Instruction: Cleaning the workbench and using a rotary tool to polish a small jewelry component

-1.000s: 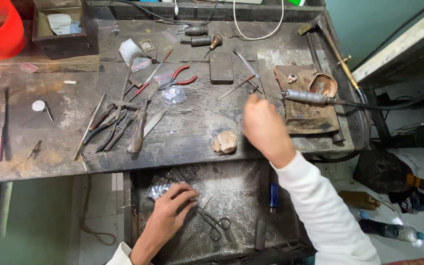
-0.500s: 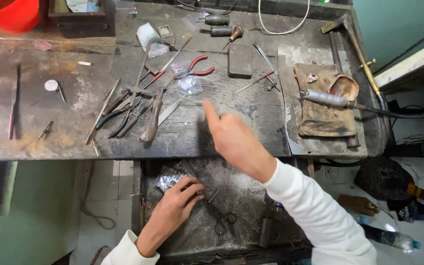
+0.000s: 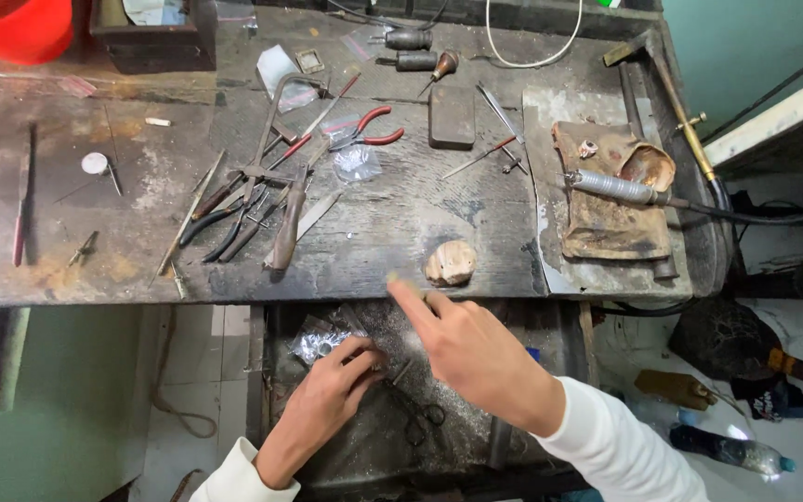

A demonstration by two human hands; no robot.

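Crumpled clear plastic bag under left hand

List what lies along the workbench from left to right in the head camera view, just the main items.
Thin red-handled tool → small round white disc → cluster of pliers and tweezers → red-handled pliers → dark rectangular block → brown leather pad.

A dark, scarred wooden bench fills the view; teal wall right of it, pale tiled floor below.
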